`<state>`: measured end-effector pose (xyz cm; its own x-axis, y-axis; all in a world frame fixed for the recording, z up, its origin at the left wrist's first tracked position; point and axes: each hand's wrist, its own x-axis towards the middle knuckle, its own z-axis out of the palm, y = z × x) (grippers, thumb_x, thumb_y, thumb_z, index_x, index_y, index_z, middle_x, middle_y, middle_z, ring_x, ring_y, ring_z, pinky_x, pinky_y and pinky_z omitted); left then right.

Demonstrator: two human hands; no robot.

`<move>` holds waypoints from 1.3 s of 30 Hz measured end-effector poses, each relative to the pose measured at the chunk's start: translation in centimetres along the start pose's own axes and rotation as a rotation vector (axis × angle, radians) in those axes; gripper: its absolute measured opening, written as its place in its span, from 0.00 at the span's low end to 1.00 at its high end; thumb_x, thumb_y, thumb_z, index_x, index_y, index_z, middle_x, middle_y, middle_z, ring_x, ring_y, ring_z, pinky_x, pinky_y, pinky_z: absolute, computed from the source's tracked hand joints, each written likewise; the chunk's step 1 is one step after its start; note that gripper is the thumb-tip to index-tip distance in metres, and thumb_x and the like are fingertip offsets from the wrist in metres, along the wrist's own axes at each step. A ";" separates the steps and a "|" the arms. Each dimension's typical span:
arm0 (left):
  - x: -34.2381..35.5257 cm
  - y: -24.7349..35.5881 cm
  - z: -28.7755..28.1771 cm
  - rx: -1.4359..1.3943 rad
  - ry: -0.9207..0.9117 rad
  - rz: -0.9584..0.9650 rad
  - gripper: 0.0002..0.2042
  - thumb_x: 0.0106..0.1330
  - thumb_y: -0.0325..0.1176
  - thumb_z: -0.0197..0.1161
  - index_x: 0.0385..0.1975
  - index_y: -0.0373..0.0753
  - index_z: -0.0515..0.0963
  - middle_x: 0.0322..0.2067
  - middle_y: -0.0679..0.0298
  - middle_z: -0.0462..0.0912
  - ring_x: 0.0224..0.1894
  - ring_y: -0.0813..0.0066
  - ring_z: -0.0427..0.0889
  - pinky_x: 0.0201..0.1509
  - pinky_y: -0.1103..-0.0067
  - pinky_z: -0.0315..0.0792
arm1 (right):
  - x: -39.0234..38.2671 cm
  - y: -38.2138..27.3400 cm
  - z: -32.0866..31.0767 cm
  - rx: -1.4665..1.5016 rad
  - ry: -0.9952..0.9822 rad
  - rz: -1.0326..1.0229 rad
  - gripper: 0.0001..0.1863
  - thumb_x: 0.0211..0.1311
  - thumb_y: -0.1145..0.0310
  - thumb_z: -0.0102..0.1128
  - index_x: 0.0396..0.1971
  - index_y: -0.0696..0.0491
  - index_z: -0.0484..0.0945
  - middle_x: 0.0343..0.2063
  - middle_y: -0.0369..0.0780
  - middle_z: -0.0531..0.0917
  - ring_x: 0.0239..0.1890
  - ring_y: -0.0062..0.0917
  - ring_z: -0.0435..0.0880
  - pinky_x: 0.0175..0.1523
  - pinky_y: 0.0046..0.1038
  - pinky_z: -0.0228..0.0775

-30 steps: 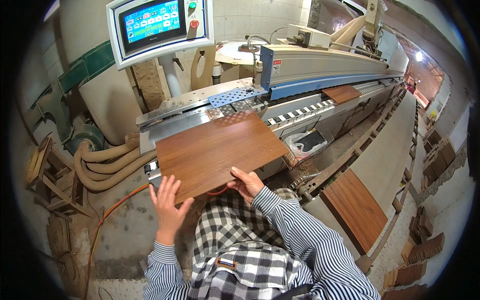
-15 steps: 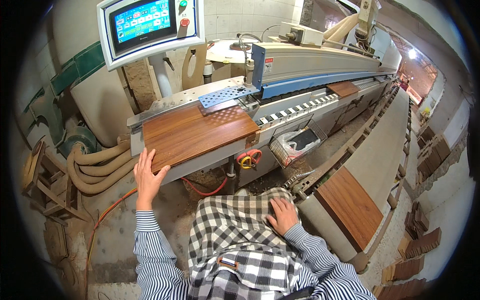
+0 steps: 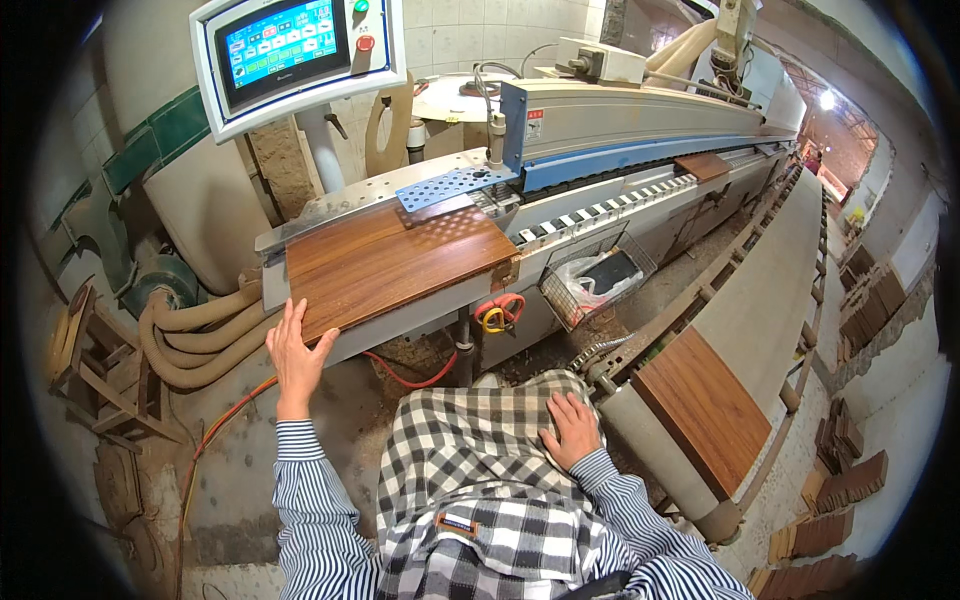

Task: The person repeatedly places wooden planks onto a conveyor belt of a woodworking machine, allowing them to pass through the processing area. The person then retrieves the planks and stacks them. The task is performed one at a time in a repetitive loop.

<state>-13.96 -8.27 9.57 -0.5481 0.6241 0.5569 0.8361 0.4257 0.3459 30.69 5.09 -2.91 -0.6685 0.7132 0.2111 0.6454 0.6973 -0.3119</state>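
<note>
The brown board (image 3: 395, 265) now lies flat on the machine (image 3: 640, 125), just this side of the blue perforated plate (image 3: 455, 188), so the machine's carrying it. Left hand (image 3: 297, 362), spread, touches its edge, not pinching; right hand (image 3: 573, 432) has let go, fingers loose on checked cloth (image 3: 480, 430).

Can see rows of little boxes and tiny marks on the blue screen (image 3: 282, 48), too small to read. Can spot a faint mark above the red button (image 3: 365, 44). Can find a sticker (image 3: 534, 124) on the long grey beam (image 3: 630, 128) (red on top, white below), with marks too tiny to read. Can see a brown and blue patch (image 3: 457, 525) on the checked cloth (image 3: 520, 550), too blurry to read.
</note>
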 end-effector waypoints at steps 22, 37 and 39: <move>-0.1 -2.0 -0.8 -0.276 -0.047 -0.018 0.32 0.59 0.47 0.68 0.62 0.39 0.69 0.62 0.50 0.71 0.64 0.54 0.68 0.70 0.62 0.53 | -0.3 1.6 1.0 0.144 0.152 0.115 0.38 0.60 0.58 0.61 0.66 0.61 0.59 0.64 0.53 0.65 0.66 0.47 0.62 0.72 0.43 0.52; 2.6 5.1 1.7 -0.121 -0.058 0.081 0.29 0.57 0.50 0.68 0.56 0.40 0.75 0.54 0.53 0.79 0.66 0.55 0.68 0.74 0.55 0.43 | -0.3 1.5 0.7 0.207 0.179 0.121 0.32 0.60 0.60 0.61 0.62 0.59 0.66 0.63 0.52 0.68 0.65 0.46 0.65 0.71 0.42 0.55; 3.2 6.2 3.0 -0.125 -0.083 0.112 0.29 0.58 0.51 0.68 0.56 0.40 0.75 0.54 0.53 0.79 0.66 0.55 0.68 0.74 0.55 0.44 | -0.4 1.9 0.9 0.226 0.199 0.117 0.31 0.61 0.60 0.60 0.62 0.58 0.66 0.63 0.51 0.68 0.64 0.46 0.66 0.70 0.42 0.56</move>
<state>-10.66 -1.64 11.22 -0.4471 0.7170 0.5349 0.8853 0.2694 0.3790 31.83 6.04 -4.45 -0.4945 0.8034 0.3316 0.6004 0.5916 -0.5380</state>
